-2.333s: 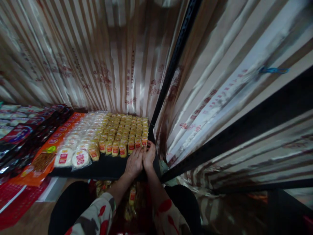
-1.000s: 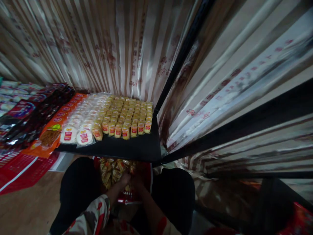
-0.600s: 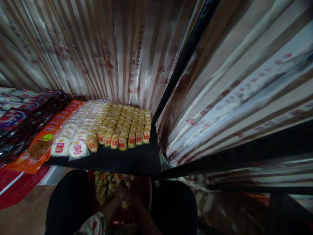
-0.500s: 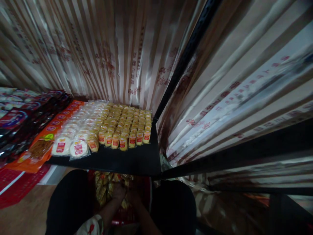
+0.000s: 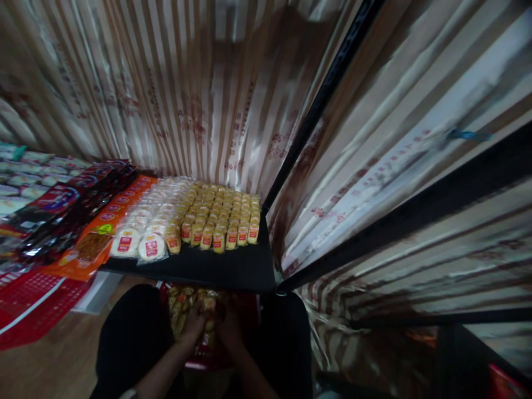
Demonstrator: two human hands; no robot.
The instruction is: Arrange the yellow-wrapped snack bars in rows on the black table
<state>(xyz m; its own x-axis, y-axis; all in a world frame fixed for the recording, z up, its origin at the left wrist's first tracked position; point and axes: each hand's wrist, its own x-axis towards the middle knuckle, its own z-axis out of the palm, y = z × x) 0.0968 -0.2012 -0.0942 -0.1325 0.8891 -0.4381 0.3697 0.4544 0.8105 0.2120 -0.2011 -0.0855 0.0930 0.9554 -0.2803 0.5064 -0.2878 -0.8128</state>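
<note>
Between my knees stands a red basket that holds several small yellow wrapped snack packets. My left hand is down in the basket, its fingers curled against packets in the middle. My right hand is beside it on the right, close to the same packets; its fingers are dark and mostly hidden. On the black shelf just above, rows of yellow wrapped snacks stand upright. White round wrapped crackers line up to their left.
Orange snack bags, dark glossy bags and pale packets continue leftward along the shelf. A second red basket is at the lower left. Striped plastic sheeting hangs behind, with a black post at the corner.
The view has shifted slightly, so the shelf goods appear farther right. My hands have moved a little apart over the packets in the basket.
</note>
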